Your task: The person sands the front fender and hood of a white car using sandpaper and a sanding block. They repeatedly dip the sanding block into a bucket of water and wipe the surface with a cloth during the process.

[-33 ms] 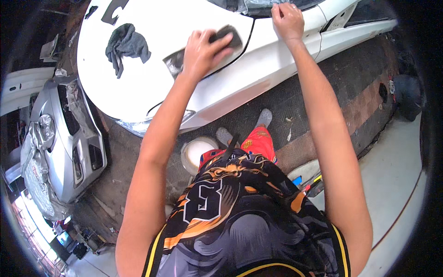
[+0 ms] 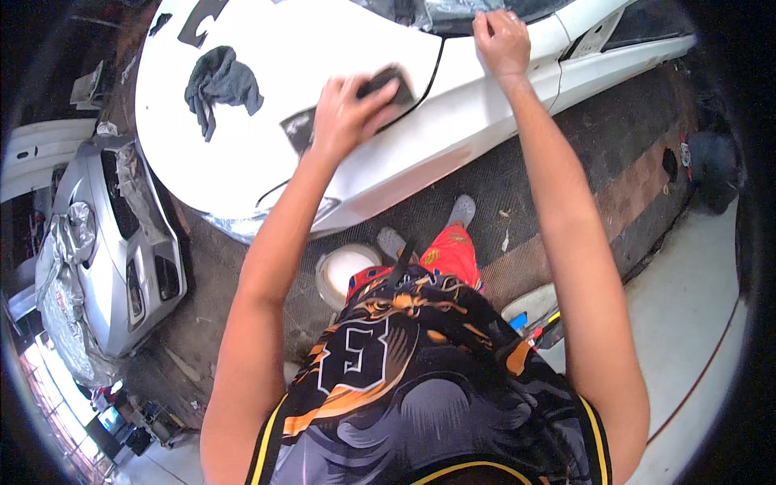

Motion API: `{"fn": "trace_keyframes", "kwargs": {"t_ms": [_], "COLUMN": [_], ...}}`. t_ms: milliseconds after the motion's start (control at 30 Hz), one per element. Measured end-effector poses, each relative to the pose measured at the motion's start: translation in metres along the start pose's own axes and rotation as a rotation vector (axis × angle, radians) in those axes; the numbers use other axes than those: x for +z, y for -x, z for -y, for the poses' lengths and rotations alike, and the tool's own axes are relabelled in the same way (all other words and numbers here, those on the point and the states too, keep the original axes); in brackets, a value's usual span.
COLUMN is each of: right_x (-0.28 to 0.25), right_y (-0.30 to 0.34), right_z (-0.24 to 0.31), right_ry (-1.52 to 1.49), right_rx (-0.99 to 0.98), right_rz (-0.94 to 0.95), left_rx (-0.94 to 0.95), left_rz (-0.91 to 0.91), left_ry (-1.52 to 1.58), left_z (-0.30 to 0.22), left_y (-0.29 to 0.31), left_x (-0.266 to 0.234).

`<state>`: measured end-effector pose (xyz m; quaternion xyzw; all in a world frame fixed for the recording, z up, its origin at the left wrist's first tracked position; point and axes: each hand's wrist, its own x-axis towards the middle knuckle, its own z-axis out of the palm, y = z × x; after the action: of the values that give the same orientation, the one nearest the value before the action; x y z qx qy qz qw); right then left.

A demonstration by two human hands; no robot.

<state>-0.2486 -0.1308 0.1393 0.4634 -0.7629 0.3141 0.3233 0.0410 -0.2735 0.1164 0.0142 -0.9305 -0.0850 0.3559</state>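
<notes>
I see the left hand (image 2: 346, 113) pressed flat on a dark sanding block (image 2: 390, 85) that lies on the white car hood (image 2: 267, 48). The block sits under the palm and fingers (image 2: 380, 109), its far right end sticking out past the fingertips; the fingers are curled over its top, clamping it against the panel. Just left of the hand, a grey dull patch (image 2: 297, 129) shows on the paint, touching the wrist side of the hand. A thin dark panel seam (image 2: 432, 77) curves just beside the block on its right.

The right hand (image 2: 501, 39) rests higher up on the car, near the base of the windscreen (image 2: 453, 12), fingers bent down and bearing on the white surface; I cannot tell whether it grips anything, nothing shows in it. The two hands are well apart, the block lying between them but much closer to the left.

A crumpled grey rag (image 2: 218, 85) lies on the hood, left of the left hand and apart from it. Below the hood edge, on the dark floor (image 2: 566, 162), I see a white round tub (image 2: 343, 271) near my grey shoes (image 2: 462, 212). To the far left, a silver car front (image 2: 121, 242) stands partly wrapped in plastic, well apart from the white one.
</notes>
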Motion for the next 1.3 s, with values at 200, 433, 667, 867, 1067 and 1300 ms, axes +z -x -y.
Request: {"fn": "trace_keyframes", "kwargs": {"t_ms": [200,433,667,867,1067,1300], "right_x": [0.006,0.000,0.007,0.004,0.007,-0.001], "right_y": [-0.004,0.003,-0.006,-0.005,0.000,-0.003], "right_z": [0.002,0.002,0.001,0.001,-0.005,0.002], "right_ry": [-0.024,-0.014,-0.025,-0.038,-0.023,-0.063], "right_rx": [-0.008,0.050,0.058,0.011,0.029,0.061], "right_rz": [-0.060,-0.042,-0.073,-0.066,-0.084,-0.033], "left_rx": [-0.036,-0.013,0.022,0.028,0.074,0.020], "left_rz": [-0.025,0.041,-0.042,-0.087,0.066,0.007], "left_ry": [-0.109,-0.026,-0.100,-0.164,-0.037,-0.090], "left_z": [-0.005,-0.032,0.000,0.001,-0.023,-0.006], "left_y": [-0.034,0.013,-0.066,-0.060,0.011,-0.032], "left_x": [0.007,-0.010,0.026,0.028,-0.012,0.011]}}
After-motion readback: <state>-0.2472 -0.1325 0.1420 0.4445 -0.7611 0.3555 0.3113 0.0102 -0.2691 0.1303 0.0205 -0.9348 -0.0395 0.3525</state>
